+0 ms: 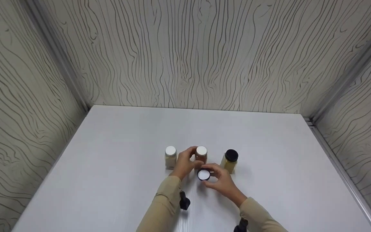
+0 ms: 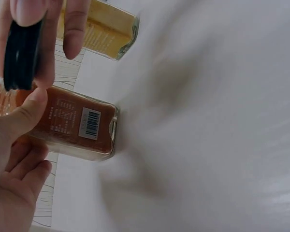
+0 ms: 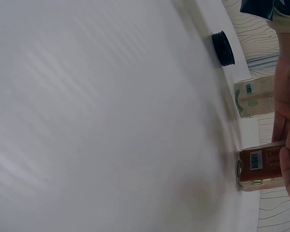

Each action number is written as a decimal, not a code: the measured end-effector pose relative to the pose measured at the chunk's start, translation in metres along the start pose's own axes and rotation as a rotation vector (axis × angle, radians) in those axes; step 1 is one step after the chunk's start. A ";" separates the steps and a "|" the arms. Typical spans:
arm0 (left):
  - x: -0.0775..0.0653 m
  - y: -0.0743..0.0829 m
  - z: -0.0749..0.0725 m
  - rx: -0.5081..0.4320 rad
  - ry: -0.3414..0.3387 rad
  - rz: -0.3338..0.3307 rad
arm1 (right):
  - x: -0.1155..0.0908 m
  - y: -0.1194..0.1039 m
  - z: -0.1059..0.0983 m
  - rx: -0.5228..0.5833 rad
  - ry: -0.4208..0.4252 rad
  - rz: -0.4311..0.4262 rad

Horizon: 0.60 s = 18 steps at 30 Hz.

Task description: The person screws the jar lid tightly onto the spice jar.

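My left hand (image 1: 185,163) grips a square glass jar of reddish-brown powder (image 2: 77,121) by its upper part, the thumb lying along its side. The jar stands upright on the table, with a round white top (image 1: 201,150). In front of it my right hand (image 1: 219,180) holds a black screw lid (image 1: 204,175) by its rim between thumb and fingers. The lid's white inner face is turned up towards the head camera. In the left wrist view this lid (image 2: 21,55) appears edge-on, overlapping the jar's upper end.
Left of my left hand stands a pale jar (image 1: 170,160) with a white top. A yellow jar (image 1: 229,165) with a black lid is behind my right hand. Another black lid (image 3: 223,48) lies on the white table, near the pale jar in the right wrist view. Patterned walls (image 1: 185,64) enclose the table.
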<state>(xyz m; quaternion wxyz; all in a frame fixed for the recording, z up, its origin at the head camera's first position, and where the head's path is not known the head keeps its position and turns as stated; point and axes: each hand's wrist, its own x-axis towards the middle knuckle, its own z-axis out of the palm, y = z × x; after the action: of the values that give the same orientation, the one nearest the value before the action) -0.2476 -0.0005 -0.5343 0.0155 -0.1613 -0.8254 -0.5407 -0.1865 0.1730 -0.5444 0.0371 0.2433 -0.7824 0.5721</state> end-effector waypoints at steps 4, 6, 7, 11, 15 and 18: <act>0.000 0.000 0.000 0.008 0.005 0.010 | 0.001 -0.001 -0.001 0.006 0.000 0.011; -0.001 0.000 0.000 0.007 0.005 0.003 | 0.001 -0.002 -0.001 0.017 0.003 0.008; -0.001 -0.001 0.001 0.007 0.006 0.004 | 0.001 -0.001 -0.001 0.020 0.005 0.002; -0.001 0.000 0.001 -0.005 0.005 -0.012 | 0.002 -0.001 -0.001 0.054 0.012 -0.012; -0.001 0.000 0.000 -0.012 0.002 -0.020 | 0.003 -0.001 -0.001 0.099 0.015 0.021; -0.001 0.000 0.000 -0.013 0.001 -0.016 | 0.004 -0.002 -0.001 0.121 0.020 0.077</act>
<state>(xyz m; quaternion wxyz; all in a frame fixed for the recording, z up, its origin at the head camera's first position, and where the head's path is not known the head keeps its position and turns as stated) -0.2470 -0.0009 -0.5349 0.0104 -0.1546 -0.8232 -0.5463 -0.1890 0.1719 -0.5412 0.0083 0.2091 -0.7545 0.6220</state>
